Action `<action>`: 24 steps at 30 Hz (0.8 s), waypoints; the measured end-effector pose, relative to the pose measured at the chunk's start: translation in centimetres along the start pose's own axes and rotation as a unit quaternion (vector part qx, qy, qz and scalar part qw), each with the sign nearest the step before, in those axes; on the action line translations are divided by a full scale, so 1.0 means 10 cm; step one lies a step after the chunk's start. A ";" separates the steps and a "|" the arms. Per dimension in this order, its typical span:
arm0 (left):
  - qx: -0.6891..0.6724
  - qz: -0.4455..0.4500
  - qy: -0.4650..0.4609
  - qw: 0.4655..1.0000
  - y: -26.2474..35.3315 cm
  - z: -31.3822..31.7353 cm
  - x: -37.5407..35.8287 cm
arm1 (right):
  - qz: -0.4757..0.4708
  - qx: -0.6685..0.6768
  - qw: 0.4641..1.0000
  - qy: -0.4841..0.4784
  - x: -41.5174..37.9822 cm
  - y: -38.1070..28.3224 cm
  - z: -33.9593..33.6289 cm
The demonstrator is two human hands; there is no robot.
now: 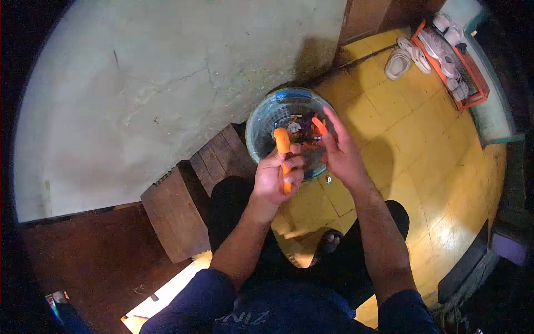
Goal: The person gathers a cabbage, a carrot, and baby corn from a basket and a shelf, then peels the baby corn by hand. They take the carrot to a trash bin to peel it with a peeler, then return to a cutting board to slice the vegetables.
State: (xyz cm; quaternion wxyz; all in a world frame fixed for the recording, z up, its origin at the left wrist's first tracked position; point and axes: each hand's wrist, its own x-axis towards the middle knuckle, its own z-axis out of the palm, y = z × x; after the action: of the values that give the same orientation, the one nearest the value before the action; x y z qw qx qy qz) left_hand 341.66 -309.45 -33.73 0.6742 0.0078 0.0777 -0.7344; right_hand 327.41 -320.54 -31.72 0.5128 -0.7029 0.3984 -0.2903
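Note:
My left hand is closed around a bright orange carrot, which stands upright in the fist. Its rounded end sticks out above the fingers and a thinner part shows below. My right hand is to the right, its index finger stretched out. Between its thumb and index finger is a narrow orange-red piece, too small to identify. Both hands are over the near part of a round plastic basket with a blue patch on its rim. Inside lie orange scraps and pale, paper-like bits.
Wooden blocks or low stools stand left of the basket, beside a cracked pale wall. Yellow floor tiles extend to the right. Pale clogs lie near an orange shoe rack at the upper right.

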 end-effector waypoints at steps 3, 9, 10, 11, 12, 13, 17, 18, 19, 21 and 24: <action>-0.045 -0.017 -0.013 0.999 0.03 0.02 -0.01 | 0.139 0.126 0.971 -0.146 0.00 -0.12 -0.05; 0.113 0.037 0.041 0.992 0.17 0.12 -0.07 | -0.190 -0.171 0.961 0.107 0.12 0.62 0.19; 0.117 0.046 0.038 0.991 0.20 0.14 -0.09 | -0.198 -0.166 0.960 0.104 0.15 0.38 0.09; 0.170 0.061 0.063 0.982 0.23 0.18 -0.11 | 0.039 -0.070 0.995 -0.059 0.15 0.10 -0.07; 0.223 0.082 0.089 0.967 0.27 0.23 -0.14 | 0.271 0.027 0.936 -0.224 0.15 -0.09 -0.13; 0.239 0.094 0.118 0.959 0.27 0.30 -0.16 | 0.143 0.036 0.974 -0.174 0.11 -0.01 -0.03; 0.200 0.073 0.107 0.971 0.28 0.40 -0.27 | 0.152 0.190 0.969 -0.044 0.18 0.05 0.21; 0.221 0.066 0.117 0.966 0.25 0.39 -0.32 | 0.145 0.191 0.969 -0.067 0.20 0.11 0.21; 0.220 0.069 0.124 0.965 0.22 0.38 -0.36 | 0.207 0.288 0.929 -0.106 0.27 0.20 0.18; 0.224 0.069 0.129 0.963 0.15 0.45 -0.48 | 0.279 0.376 0.869 -0.158 0.28 0.16 0.22; 0.198 0.077 0.077 0.974 0.11 0.59 -0.86 | 0.257 0.393 0.879 -0.086 0.22 -0.08 0.39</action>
State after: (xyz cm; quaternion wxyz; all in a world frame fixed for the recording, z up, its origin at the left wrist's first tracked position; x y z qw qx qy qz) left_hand 344.05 -301.76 -27.05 0.7054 0.2040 -0.0182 -0.6786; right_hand 331.93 -320.34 -32.14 0.8356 -0.3386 0.3727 -0.2197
